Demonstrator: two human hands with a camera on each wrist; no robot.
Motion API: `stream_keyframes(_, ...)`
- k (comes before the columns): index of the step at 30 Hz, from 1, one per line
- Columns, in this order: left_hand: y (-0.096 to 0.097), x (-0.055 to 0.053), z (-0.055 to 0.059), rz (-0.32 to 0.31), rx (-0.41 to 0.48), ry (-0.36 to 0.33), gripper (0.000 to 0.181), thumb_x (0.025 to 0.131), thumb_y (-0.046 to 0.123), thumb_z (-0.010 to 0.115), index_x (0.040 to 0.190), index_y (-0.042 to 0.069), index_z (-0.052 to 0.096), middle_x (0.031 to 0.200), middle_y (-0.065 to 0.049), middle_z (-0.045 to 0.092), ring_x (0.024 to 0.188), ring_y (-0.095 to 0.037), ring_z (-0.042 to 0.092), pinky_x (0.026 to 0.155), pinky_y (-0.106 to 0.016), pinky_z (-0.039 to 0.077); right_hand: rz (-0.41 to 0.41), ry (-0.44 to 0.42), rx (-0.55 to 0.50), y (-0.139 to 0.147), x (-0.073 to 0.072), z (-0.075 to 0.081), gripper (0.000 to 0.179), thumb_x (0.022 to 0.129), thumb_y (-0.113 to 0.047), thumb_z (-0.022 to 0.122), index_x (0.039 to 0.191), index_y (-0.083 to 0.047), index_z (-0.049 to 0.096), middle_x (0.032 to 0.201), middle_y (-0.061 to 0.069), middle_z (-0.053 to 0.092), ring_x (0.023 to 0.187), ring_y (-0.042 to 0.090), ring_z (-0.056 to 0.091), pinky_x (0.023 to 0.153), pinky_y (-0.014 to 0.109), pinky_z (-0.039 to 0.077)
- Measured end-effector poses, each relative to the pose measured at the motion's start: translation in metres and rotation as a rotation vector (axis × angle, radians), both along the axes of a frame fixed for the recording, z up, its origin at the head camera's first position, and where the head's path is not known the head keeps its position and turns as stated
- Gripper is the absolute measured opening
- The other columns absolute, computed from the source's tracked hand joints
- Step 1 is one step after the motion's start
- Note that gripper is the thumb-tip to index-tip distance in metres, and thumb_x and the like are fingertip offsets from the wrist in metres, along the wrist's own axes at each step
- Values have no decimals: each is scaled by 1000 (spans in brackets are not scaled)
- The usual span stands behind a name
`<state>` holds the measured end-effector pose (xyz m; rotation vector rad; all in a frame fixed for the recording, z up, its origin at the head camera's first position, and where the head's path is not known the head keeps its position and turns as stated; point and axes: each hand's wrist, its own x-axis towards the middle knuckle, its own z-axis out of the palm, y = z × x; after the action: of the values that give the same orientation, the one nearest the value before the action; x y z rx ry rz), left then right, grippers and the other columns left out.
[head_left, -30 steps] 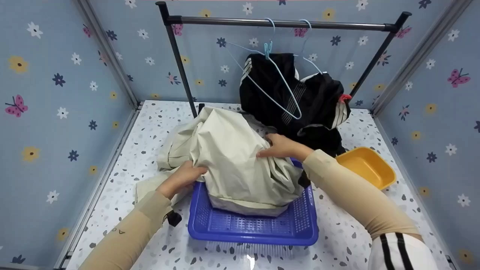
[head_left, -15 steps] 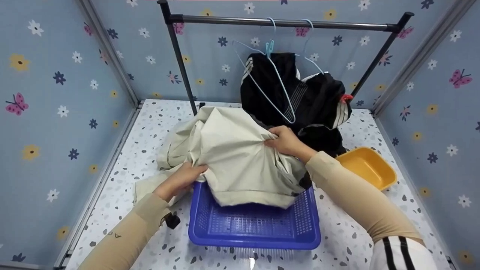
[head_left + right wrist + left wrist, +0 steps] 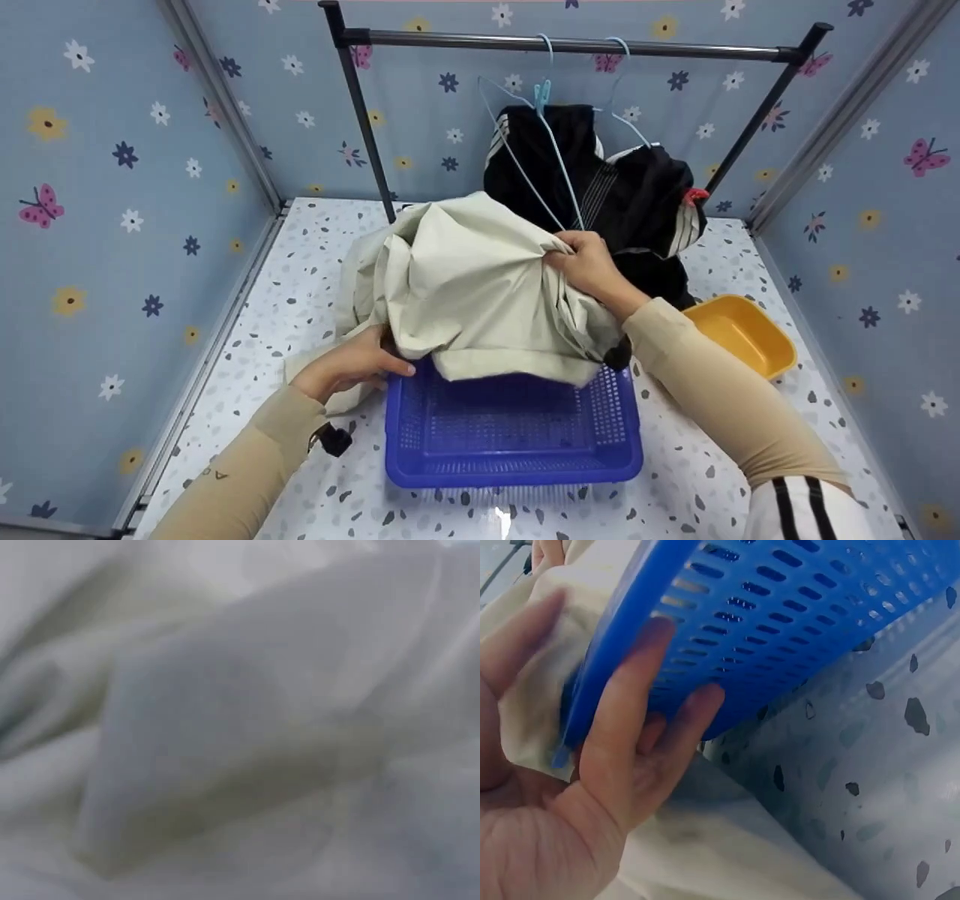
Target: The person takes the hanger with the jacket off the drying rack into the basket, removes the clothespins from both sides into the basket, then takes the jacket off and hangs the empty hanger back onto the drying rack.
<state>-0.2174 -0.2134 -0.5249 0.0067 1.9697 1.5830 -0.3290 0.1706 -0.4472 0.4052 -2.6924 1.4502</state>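
A bunched cream garment hangs over the back of the blue plastic basket and spreads to its left; its exact kind is hard to tell. My right hand pinches a fold at the garment's upper right and lifts it. Blurred pale cloth fills the right wrist view. My left hand is at the basket's left rim, thumb toward the inside. In the left wrist view, its loosely extended fingers lie against the perforated outer wall, with cream cloth behind and below.
Behind stands a black clothes rack carrying blue hangers and a black garment with white stripes. A yellow basin sits on the speckled surface at the right. Flower-patterned panels enclose both sides and the back.
My right hand has taken up a fold and moved up and right, raising the garment's front edge from inside the basket. My left hand has left the cloth and moved onto the basket's rim.
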Motion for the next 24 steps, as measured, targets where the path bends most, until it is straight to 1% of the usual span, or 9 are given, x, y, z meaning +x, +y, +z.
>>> stream_keyframes(3,2,0,-2,19,-32,5,65,94,2,77,146,-8,40,114,-9,59,80,-12,67,56,-24,58,-43,-3,-82,6,-2,10,23,92,-2,73,112,4,85,85,-14,77,84,2,62,79,14,49)
stream_keyframes(6,4,0,-5,48,-41,-8,56,94,1,73,140,-6,41,110,-10,63,80,-14,71,56,-24,59,-58,3,-143,12,-3,20,24,94,-2,74,113,5,84,81,-21,73,82,-1,62,78,14,50)
stream_keyframes(11,6,-5,-7,88,-27,12,53,93,1,71,138,-6,43,115,-13,62,83,-16,73,59,-27,64,-13,69,-212,24,1,35,21,95,0,75,113,8,83,82,-26,73,82,-3,63,77,13,51)
stream_keyframes(13,6,-8,-6,104,-14,18,53,94,1,71,139,-7,43,116,-12,61,83,-16,74,62,-27,66,27,107,-221,29,5,38,20,96,3,75,113,8,84,88,-25,76,86,-3,65,81,13,53)
stream_keyframes(15,7,-13,-7,110,-1,21,52,95,0,70,139,-8,45,115,-11,62,84,-16,75,64,-27,66,82,152,-206,35,10,40,19,96,6,76,112,8,84,101,-21,78,97,-3,67,89,14,54)
stream_keyframes(17,8,-17,-8,113,15,19,48,94,-1,69,136,-8,47,109,-8,64,82,-15,75,64,-27,66,159,190,-183,41,16,40,16,96,8,77,110,9,84,119,-6,80,113,-2,66,99,15,52)
stream_keyframes(21,9,-25,-12,99,43,19,41,92,-4,65,130,-7,50,94,-2,66,75,-11,71,62,-26,64,341,186,-111,49,31,33,13,97,9,78,108,9,84,157,23,65,141,-4,57,117,15,46)
stream_keyframes(22,9,-27,-13,98,52,15,42,92,-4,63,131,-7,50,93,-1,66,74,-11,70,62,-26,64,382,168,-86,51,35,31,11,97,9,78,107,8,83,161,25,62,142,-5,56,117,14,46)
stream_keyframes(24,8,-29,-15,90,70,10,48,93,-4,61,139,-11,48,93,-1,67,75,-10,69,63,-26,64,457,133,-24,51,44,26,7,98,8,78,105,7,77,149,25,69,130,-5,60,109,14,49)
